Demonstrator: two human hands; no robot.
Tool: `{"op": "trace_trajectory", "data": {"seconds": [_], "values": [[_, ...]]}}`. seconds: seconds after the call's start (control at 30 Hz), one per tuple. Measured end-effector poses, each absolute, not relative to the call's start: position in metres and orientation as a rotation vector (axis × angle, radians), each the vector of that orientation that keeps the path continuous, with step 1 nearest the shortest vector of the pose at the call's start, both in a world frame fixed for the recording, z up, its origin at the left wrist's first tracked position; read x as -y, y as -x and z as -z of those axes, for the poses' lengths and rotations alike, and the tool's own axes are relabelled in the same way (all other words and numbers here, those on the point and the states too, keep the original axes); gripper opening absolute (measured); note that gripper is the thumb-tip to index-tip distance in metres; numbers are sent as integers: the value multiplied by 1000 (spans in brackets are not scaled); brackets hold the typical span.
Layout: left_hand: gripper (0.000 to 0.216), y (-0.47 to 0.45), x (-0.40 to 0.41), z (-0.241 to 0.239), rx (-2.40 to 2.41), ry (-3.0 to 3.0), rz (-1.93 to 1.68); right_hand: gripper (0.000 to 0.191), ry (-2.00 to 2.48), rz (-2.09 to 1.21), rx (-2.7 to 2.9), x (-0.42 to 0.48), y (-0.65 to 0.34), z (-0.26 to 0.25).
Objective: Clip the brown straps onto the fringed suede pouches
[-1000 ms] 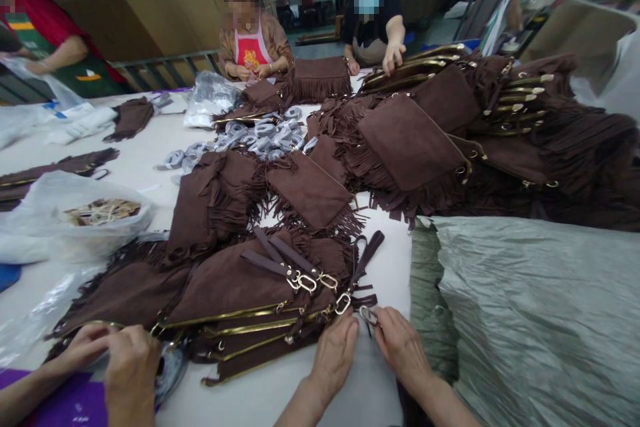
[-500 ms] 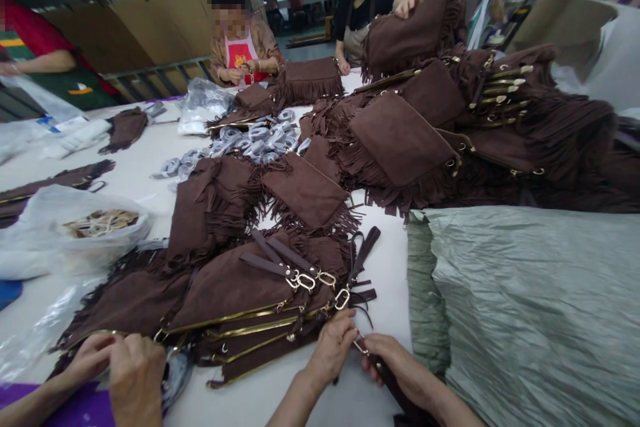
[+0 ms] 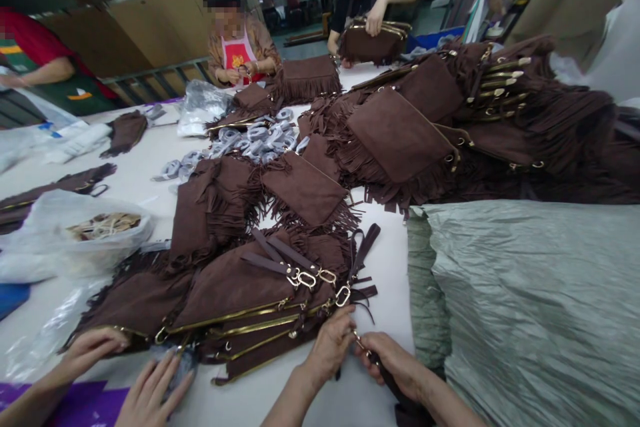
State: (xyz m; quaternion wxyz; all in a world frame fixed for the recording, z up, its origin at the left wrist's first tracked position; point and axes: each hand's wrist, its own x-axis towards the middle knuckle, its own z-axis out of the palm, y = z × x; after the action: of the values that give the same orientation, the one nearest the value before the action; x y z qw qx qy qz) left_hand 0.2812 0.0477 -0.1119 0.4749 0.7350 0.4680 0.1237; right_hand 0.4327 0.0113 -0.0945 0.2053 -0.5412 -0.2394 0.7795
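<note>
My left hand (image 3: 331, 345) is closed in a pinch on the corner of the lowest brown suede fringe bag (image 3: 260, 347), at its gold zipper end. My right hand (image 3: 395, 365) is closed around a dark brown wrist strap (image 3: 395, 390) whose small gold clasp (image 3: 361, 345) points at my left fingers. The two hands almost touch at the clasp. Just above them lies a stack of brown bags (image 3: 235, 287) with gold zippers. Straps with gold clasps (image 3: 310, 277) lie on top of that stack.
A co-worker's two hands (image 3: 125, 373) with a purple sleeve rest at the bottom left by the stack. A grey-green plastic sheet (image 3: 525, 300) covers the right. More fringe bags (image 3: 400, 140) are piled beyond. White plastic bags (image 3: 75, 230) lie at the left. Other people work at the far side.
The co-worker's hands at the bottom left have opened and spread flat. A person at the far side has lowered a bag to the table. My hands stay together at the clasp.
</note>
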Motion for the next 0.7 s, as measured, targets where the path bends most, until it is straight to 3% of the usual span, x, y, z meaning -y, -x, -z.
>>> {"op": "trace_trajectory", "data": {"seconds": [0.23, 0.43, 0.7], "values": [[60, -287, -37, 136, -1295, -2397, -294, 26, 1798, -1780, 1014, -12, -444, 110], [50, -294, -42, 143, -1368, -2588, -196, 20, 1972, -1434, 1384, -9, -442, 113], [41, -292, -52, 127, -1297, -2273, -583, 18, 2067, -976, 1733, -22, -430, 109]]}}
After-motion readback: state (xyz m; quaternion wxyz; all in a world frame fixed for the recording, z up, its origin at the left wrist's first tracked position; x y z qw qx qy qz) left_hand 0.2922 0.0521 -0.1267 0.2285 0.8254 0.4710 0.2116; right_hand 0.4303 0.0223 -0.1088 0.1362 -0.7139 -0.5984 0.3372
